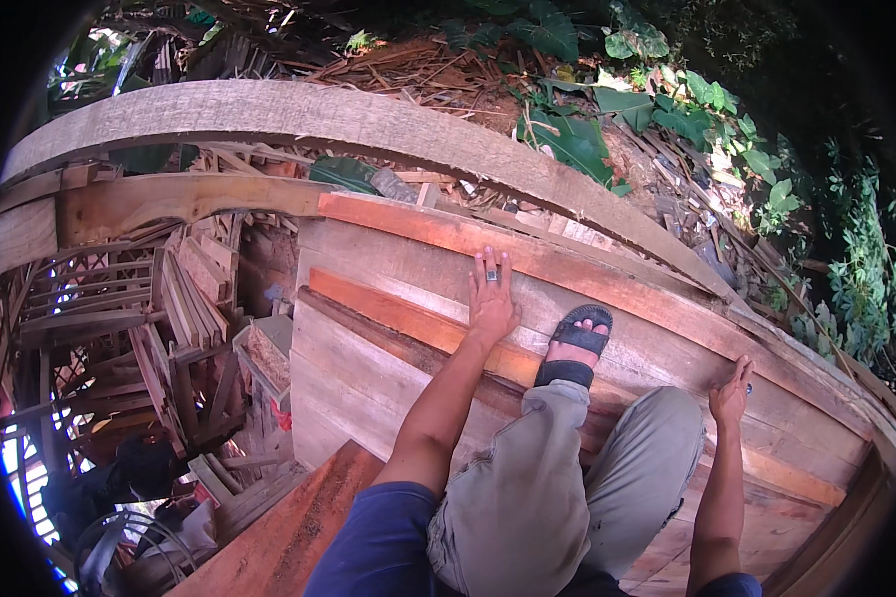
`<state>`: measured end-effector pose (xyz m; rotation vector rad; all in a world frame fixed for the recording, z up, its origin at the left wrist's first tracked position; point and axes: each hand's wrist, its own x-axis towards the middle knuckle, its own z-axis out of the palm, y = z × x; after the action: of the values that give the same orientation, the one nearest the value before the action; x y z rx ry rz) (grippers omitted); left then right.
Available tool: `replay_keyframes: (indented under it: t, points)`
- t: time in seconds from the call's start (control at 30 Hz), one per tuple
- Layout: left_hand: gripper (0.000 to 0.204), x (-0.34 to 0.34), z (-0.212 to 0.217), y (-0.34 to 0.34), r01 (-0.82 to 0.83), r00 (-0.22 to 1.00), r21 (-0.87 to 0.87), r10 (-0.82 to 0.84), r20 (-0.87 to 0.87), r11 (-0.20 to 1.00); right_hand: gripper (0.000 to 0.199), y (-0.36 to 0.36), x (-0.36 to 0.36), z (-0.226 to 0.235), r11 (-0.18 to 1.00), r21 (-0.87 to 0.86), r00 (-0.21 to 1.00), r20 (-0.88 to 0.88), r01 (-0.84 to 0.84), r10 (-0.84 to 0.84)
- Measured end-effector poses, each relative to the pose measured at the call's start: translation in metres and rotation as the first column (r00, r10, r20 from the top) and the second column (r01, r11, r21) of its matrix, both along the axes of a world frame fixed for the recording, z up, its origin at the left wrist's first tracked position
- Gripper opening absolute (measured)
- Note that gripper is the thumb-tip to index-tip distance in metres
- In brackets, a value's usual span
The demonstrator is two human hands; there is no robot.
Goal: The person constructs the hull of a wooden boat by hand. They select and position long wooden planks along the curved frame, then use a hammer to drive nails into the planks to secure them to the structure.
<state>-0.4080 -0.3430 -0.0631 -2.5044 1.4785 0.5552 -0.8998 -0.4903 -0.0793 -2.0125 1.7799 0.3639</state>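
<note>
My left hand (493,300) lies palm down on a pale plank surface (378,264), its fingers spread and the tips reaching a long reddish-brown board (567,269) along the far side. A ring shows on one finger. Farther right, my right hand (730,396) rests against the same board near its lower edge; a finger stretches up over it while the others bend slightly. No tool shows in either hand. Between my hands, my foot in a black sandal (579,336) is planted on the planks. A second orange-brown strip (398,310) runs under my left wrist.
Beyond the board, a long weathered grey beam (269,109) curves across the view. Stacked timber and wooden frames (90,318) stand lower at left, beside a trough of sawdust (267,358). A thick reddish plank (289,527) lies near my left arm. Leafy plants (577,144) grow behind.
</note>
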Motion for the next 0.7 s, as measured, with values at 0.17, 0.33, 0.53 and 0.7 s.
replay_keyframes:
  t: [0.17, 0.33, 0.53, 0.7]
  points:
    - [0.101, -0.001, 0.022, -0.020, -0.020, 0.998, 0.140, 0.029, -0.062, 0.990, 0.097, -0.011, -0.006, -0.001, 0.999, 0.035, 0.995, -0.102, -0.014, 0.018]
    - [0.096, 0.000, 0.015, -0.016, -0.049, 0.998, 0.115, 0.055, -0.045, 0.992, 0.093, -0.006, -0.010, -0.002, 0.999, 0.001, 0.999, -0.034, -0.036, 0.036]
    - [0.089, 0.006, -0.009, -0.027, 0.037, 0.996, -0.063, -0.032, 0.084, 0.997, 0.083, -0.012, -0.022, -0.013, 0.991, -0.067, 0.989, -0.101, -0.112, 0.105]
    - [0.078, 0.011, 0.003, -0.054, 0.078, 0.997, -0.037, -0.079, -0.022, 0.996, 0.076, -0.010, -0.018, -0.015, 0.982, -0.158, 0.993, -0.065, -0.107, 0.097]
